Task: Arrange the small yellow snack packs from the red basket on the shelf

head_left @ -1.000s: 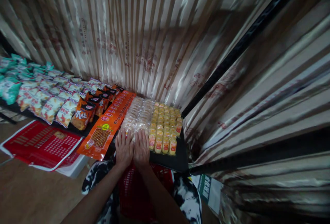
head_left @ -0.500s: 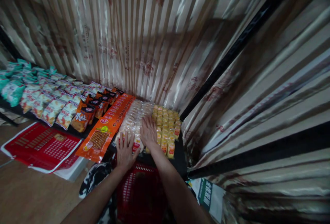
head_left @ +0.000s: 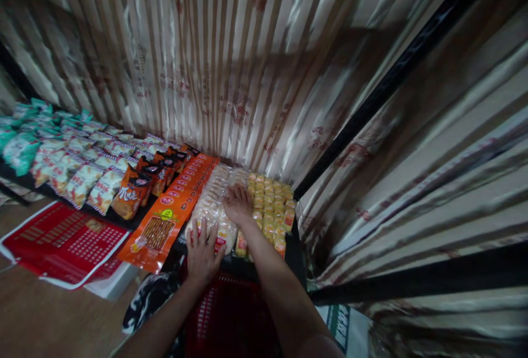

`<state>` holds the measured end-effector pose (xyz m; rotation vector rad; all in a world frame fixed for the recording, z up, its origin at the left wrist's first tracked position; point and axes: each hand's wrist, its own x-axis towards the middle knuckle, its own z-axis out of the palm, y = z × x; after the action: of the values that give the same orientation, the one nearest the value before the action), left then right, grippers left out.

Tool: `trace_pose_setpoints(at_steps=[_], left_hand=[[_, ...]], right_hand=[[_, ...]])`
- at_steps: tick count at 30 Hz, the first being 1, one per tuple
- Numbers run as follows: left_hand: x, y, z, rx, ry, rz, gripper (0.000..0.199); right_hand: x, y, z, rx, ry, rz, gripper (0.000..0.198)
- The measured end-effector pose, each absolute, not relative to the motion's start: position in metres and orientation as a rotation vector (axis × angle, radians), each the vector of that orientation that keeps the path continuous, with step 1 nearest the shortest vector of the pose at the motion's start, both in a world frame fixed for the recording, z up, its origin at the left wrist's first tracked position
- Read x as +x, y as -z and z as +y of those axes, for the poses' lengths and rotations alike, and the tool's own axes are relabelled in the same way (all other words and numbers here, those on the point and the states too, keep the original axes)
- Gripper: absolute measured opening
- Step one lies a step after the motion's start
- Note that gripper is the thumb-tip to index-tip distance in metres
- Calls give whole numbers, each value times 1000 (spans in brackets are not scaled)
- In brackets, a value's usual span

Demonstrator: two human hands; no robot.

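Note:
My left hand (head_left: pixel 203 251) lies with fingers spread on the near end of the clear-wrapped pale snack packs (head_left: pixel 212 198). Farther back, my right hand (head_left: pixel 238 205) rests flat on the same packs, close to their right side, fingers apart. Neither hand grips anything. Rows of small yellow packets (head_left: pixel 270 201) stand to the right, partly behind my right forearm. Along the left of the pale packs lies a long orange snack bag (head_left: pixel 169 215) with a picture of brown sticks on it.
Orange-black snack bags (head_left: pixel 131 190), white bags (head_left: pixel 84 179) and green bags (head_left: pixel 22 149) line the black shelf leftward. A red printed bag (head_left: pixel 70 242) lies below. Beneath my arms is a red basket (head_left: pixel 206 308). A black post (head_left: pixel 350 121) rises at right before the patterned curtain (head_left: pixel 198 61).
My right hand has shifted slightly back over the pale packs, while my left hand stays at their near end. The view has tilted a little.

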<state>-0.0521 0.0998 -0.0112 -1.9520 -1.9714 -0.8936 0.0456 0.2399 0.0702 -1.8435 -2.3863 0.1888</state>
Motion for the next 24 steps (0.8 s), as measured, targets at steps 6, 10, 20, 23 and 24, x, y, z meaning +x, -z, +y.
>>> trace_pose_setpoints(at_steps=[6, 10, 20, 23, 24], left_hand=[[-54, 5, 102, -1971, 869, -1971, 55], [-53, 5, 102, -1958, 877, -1957, 54], [-53, 14, 104, -1930, 905, -1904, 53], [-53, 13, 103, -1967, 899, -1899, 51], [-53, 13, 103, -1971, 901, -1900, 51]], right_hand=[[45, -73, 238, -1859, -205, -2404, 53], [45, -74, 237, -1848, -238, -2393, 53], [37, -78, 247, -1843, -198, -2392, 59], [36, -76, 251, -1836, -218, -2418, 58], [36, -76, 252, -1836, -221, -2422, 57]])
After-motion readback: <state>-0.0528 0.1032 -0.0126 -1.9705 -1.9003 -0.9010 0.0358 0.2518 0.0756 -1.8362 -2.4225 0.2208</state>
